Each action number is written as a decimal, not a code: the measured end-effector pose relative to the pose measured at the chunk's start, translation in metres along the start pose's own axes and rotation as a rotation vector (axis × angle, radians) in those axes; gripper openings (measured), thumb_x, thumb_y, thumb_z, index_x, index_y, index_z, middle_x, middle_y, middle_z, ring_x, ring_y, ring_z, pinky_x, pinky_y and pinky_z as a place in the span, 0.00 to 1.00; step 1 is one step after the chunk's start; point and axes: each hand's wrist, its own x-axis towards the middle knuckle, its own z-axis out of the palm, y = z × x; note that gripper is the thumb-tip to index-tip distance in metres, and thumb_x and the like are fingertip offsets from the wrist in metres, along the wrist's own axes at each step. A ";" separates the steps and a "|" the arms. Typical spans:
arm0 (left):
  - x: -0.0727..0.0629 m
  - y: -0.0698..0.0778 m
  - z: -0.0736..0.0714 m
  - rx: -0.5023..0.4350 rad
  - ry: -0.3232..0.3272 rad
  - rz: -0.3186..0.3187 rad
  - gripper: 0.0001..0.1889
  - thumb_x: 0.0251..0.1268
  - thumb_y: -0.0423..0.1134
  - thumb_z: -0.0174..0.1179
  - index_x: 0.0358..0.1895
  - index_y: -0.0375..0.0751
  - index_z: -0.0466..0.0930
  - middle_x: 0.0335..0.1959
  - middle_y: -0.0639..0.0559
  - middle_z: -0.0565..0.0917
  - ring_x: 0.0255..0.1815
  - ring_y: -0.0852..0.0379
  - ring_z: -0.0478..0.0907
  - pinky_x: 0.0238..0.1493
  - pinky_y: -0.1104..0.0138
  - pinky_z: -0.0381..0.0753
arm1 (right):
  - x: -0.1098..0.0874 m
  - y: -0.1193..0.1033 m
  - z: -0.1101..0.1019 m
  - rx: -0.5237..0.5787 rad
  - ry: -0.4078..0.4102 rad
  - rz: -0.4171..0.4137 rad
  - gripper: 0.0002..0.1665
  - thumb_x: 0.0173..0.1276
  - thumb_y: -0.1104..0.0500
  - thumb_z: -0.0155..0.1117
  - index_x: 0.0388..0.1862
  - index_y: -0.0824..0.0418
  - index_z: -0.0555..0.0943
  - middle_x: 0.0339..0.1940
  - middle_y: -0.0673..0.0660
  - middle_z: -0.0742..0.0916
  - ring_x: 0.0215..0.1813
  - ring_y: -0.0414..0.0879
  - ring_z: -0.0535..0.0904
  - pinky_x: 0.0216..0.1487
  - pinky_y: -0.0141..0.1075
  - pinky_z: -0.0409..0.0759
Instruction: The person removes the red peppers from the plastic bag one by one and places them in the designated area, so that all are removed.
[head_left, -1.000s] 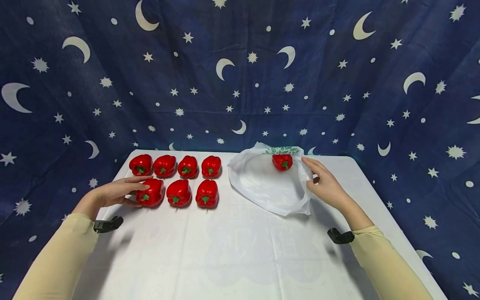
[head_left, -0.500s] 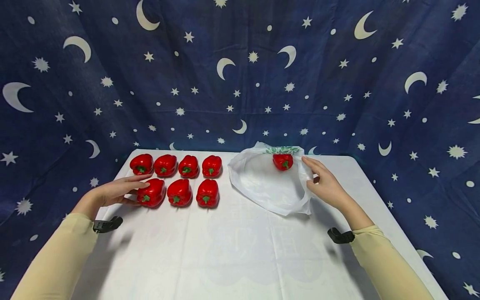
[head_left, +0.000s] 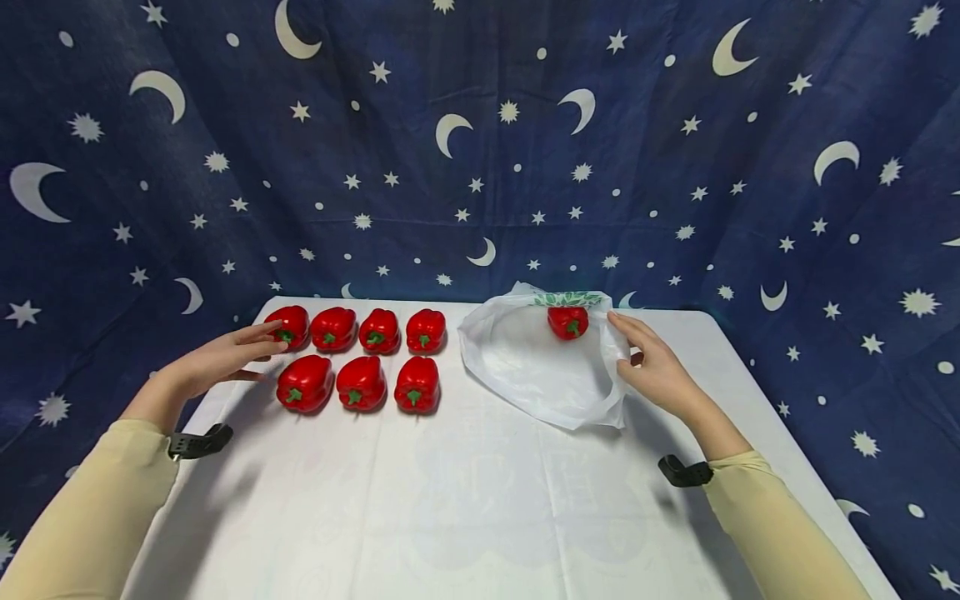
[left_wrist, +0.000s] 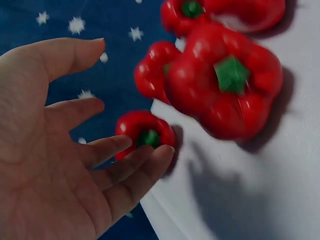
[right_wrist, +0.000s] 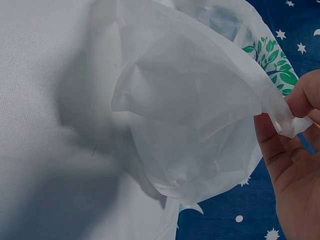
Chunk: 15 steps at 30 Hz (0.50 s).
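My left hand (head_left: 217, 360) hovers with spread, loose fingers to the left of the red bell peppers and holds nothing. Its fingertips overlap the leftmost back-row bell pepper (head_left: 297, 327) in the head view. Just right of the hand sits the leftmost front-row bell pepper (head_left: 304, 384), which looms large with its green stem in the left wrist view. My right hand (head_left: 660, 372) pinches the right rim of a white plastic bag (right_wrist: 190, 100) between thumb and fingers, keeping its mouth spread. One bell pepper (head_left: 567, 322) lies inside the bag, near its green leaf print.
Two more front-row bell peppers, a middle one (head_left: 362, 384) and a right one (head_left: 417, 385), stand between the left hand and the bag. Behind them the back row continues to the right, ending in a bell pepper (head_left: 426, 331). A dark blue star-and-moon cloth (head_left: 480, 167) hangs behind the white table (head_left: 465, 517).
My left hand has come off the leftmost front-row bell pepper and shifted left and up. That pepper stays in place. The right hand keeps holding the bag rim.
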 end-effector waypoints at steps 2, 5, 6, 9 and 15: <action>0.000 0.009 0.002 0.013 0.025 0.032 0.46 0.79 0.54 0.53 0.83 0.35 0.35 0.79 0.25 0.48 0.76 0.26 0.56 0.65 0.41 0.74 | 0.000 -0.001 -0.001 0.002 -0.002 0.004 0.46 0.67 0.73 0.57 0.83 0.55 0.58 0.81 0.58 0.64 0.60 0.55 0.72 0.51 0.41 0.79; 0.001 0.028 0.010 0.023 0.036 0.073 0.45 0.79 0.53 0.54 0.83 0.36 0.38 0.79 0.27 0.52 0.74 0.29 0.62 0.64 0.44 0.76 | 0.000 -0.001 -0.001 0.000 -0.006 0.006 0.46 0.67 0.73 0.57 0.83 0.56 0.58 0.81 0.58 0.63 0.61 0.57 0.72 0.52 0.44 0.79; 0.002 0.034 0.013 0.025 0.035 0.081 0.45 0.78 0.53 0.55 0.83 0.37 0.39 0.79 0.28 0.53 0.73 0.31 0.64 0.64 0.45 0.76 | 0.000 -0.001 -0.001 -0.001 -0.006 0.008 0.46 0.67 0.73 0.57 0.83 0.56 0.58 0.81 0.58 0.63 0.61 0.57 0.72 0.52 0.45 0.79; 0.002 0.055 0.025 0.034 0.022 0.119 0.43 0.77 0.52 0.57 0.84 0.40 0.44 0.79 0.30 0.54 0.71 0.33 0.68 0.65 0.45 0.76 | 0.000 -0.001 -0.001 -0.003 -0.007 0.009 0.46 0.68 0.73 0.57 0.83 0.56 0.58 0.81 0.59 0.63 0.61 0.57 0.72 0.52 0.43 0.79; 0.003 0.087 0.049 0.107 -0.002 0.175 0.41 0.74 0.53 0.60 0.83 0.47 0.52 0.79 0.35 0.59 0.69 0.35 0.71 0.66 0.40 0.72 | 0.001 -0.003 -0.001 0.002 -0.001 0.004 0.46 0.68 0.73 0.57 0.83 0.57 0.58 0.80 0.59 0.64 0.60 0.56 0.72 0.48 0.31 0.77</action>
